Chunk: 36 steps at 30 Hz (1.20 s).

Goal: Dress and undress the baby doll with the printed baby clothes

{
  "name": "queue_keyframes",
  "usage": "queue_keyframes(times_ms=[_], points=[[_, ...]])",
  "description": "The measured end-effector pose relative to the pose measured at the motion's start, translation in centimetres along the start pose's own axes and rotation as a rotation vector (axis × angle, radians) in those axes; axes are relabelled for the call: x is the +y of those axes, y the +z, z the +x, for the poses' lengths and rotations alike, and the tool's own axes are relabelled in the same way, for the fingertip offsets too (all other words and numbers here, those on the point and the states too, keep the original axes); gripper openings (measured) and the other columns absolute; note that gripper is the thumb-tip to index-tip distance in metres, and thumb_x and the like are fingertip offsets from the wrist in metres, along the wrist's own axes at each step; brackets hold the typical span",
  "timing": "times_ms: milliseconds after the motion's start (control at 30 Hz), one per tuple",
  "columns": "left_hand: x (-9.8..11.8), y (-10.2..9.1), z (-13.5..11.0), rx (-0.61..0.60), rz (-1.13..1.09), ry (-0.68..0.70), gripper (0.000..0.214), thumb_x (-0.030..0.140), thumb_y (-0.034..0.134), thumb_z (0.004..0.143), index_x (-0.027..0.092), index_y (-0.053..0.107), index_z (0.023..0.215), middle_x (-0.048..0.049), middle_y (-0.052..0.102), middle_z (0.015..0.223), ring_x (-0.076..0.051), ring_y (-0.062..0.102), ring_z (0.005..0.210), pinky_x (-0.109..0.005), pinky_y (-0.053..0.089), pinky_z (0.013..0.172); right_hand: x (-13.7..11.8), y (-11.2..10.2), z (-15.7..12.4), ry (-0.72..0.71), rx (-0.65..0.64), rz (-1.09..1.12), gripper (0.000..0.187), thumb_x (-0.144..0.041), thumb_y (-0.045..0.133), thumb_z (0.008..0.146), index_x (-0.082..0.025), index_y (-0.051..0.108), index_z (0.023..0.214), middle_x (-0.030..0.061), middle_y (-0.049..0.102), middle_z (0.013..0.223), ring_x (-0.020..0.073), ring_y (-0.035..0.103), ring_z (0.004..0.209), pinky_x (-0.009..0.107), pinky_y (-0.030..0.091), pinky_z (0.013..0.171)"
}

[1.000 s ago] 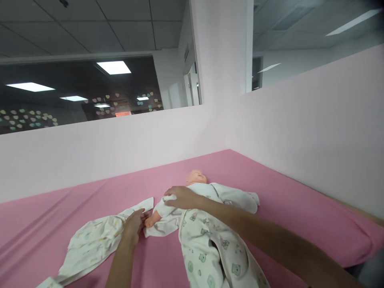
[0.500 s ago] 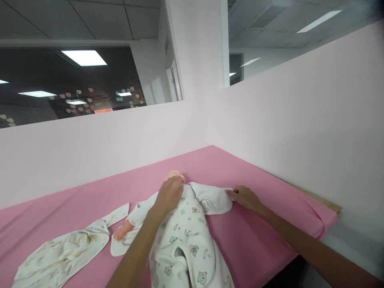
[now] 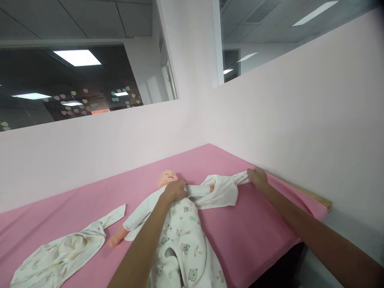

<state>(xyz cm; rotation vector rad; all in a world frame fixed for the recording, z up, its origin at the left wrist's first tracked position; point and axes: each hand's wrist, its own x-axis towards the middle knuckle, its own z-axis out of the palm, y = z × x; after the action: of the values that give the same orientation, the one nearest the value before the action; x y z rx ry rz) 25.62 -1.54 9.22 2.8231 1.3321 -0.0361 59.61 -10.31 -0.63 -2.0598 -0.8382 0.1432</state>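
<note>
Currently, a white baby top spreads beside the outstretched arm of the baby doll on the pink sheet, its narrow sleeve clamped in the right hand, while the left hand, grip unclear, rests on the doll.

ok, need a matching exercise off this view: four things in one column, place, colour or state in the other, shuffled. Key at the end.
1. left hand
2. right hand
3. loose printed garment
4. sheet

A. plain pink, spread out under the rest
B. holding the end of the white cloth, near the right-hand wall
C. lying crumpled at the left of the picture
D. on the upper chest, just below the doll's head

Pairs: 1-D, 2-B, 3-C, 4-A
</note>
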Motion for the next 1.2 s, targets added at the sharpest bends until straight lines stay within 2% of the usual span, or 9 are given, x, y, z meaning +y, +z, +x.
queue_keyframes(times_ms=[100,233,333,433,600,767,933,1033,1200], points=[[0.4,-0.2,-0.1,-0.044,0.058,0.039,0.031,0.027,0.054,0.076,0.022,0.061,0.105,-0.0059,0.067,0.11,-0.025,0.062,0.099,-0.032,0.046,0.082,-0.7,1.0,-1.3,0.007,0.005,-0.099,0.023,-0.028,0.04,0.079,-0.014,0.055,0.09,0.0131,0.06,0.087,0.0258,0.058,0.078,0.037,0.044,0.067],[2.0,0.4,0.3,-0.07,0.139,0.058,0.035,0.021,0.052,0.077,0.017,0.059,0.11,-0.0122,0.065,0.111,-0.029,0.062,0.101,-0.037,0.047,0.083,-4.2,3.9,-5.6,-0.158,0.003,-0.176,0.039,-0.039,0.046,0.082,-0.015,0.05,0.114,0.0148,0.053,0.118,0.0289,0.05,0.109,0.043,0.036,0.094],[4.2,1.8,1.0,-0.071,0.18,0.081,0.04,0.024,0.054,0.078,0.014,0.056,0.117,-0.0163,0.063,0.116,-0.031,0.061,0.103,-0.041,0.046,0.085,-7.2,6.5,-9.3,-0.288,-0.083,-0.211,0.046,-0.051,0.047,0.083,-0.018,0.051,0.115,0.0124,0.055,0.117,0.0278,0.05,0.11,0.04,0.035,0.094],[6.3,3.7,1.7,-0.032,0.195,0.106,0.038,0.024,0.049,0.082,0.015,0.055,0.12,-0.016,0.06,0.122,-0.03,0.057,0.11,-0.045,0.042,0.093,-8.7,8.1,-11.4,-0.33,-0.113,-0.286,0.042,-0.048,0.041,0.089,-0.013,0.055,0.107,0.0165,0.058,0.111,0.0323,0.05,0.109,0.044,0.033,0.093],[7.3,5.4,2.5,0.057,0.152,0.107,0.037,0.033,0.044,0.089,0.021,0.052,0.123,-0.0127,0.061,0.119,-0.03,0.056,0.111,-0.048,0.04,0.094,-7.2,6.9,-10.2,-0.318,-0.149,-0.383,0.03,-0.027,0.032,0.092,-0.013,0.059,0.092,0.0157,0.064,0.099,0.0306,0.056,0.1,0.042,0.035,0.086],[6.3,4.8,2.5,0.104,0.073,0.055,0.046,0.054,0.045,0.086,0.021,0.052,0.118,-0.0134,0.059,0.116,-0.031,0.055,0.11,-0.046,0.045,0.087,-5.1,5.2,-7.9,-0.223,-0.183,-0.413,0.03,-0.03,0.032,0.091,-0.014,0.058,0.087,0.0145,0.066,0.093,0.0293,0.06,0.09,0.039,0.039,0.075],[5.1,3.5,2.1,0.083,-0.015,0.087,0.043,0.054,0.046,0.085,0.025,0.05,0.117,-0.0081,0.06,0.113,-0.025,0.059,0.103,-0.036,0.047,0.081,-4.2,5.1,-6.7,-0.163,-0.224,-0.388,0.034,-0.036,0.032,0.09,-0.016,0.058,0.083,0.0112,0.066,0.085,0.0241,0.061,0.079,0.034,0.039,0.068],[4.7,3.2,1.9,0.085,-0.061,0.084,0.042,0.053,0.047,0.085,0.027,0.048,0.119,-0.0061,0.06,0.114,-0.022,0.059,0.103,-0.032,0.048,0.079,-4.3,5.2,-7.0,-0.196,-0.232,-0.39,0.031,-0.036,0.035,0.089,-0.017,0.058,0.082,0.0084,0.066,0.081,0.023,0.061,0.079,0.034,0.039,0.07],[5.6,3.7,1.7,0.121,-0.083,0.003,0.044,0.049,0.052,0.083,0.021,0.052,0.116,-0.0121,0.06,0.115,-0.028,0.057,0.107,-0.039,0.046,0.086,-5.4,4.8,-10.5,-0.387,-0.142,-0.463,0.029,-0.038,0.04,0.09,-0.016,0.059,0.085,0.0134,0.063,0.097,0.0313,0.053,0.101,0.043,0.035,0.086]])
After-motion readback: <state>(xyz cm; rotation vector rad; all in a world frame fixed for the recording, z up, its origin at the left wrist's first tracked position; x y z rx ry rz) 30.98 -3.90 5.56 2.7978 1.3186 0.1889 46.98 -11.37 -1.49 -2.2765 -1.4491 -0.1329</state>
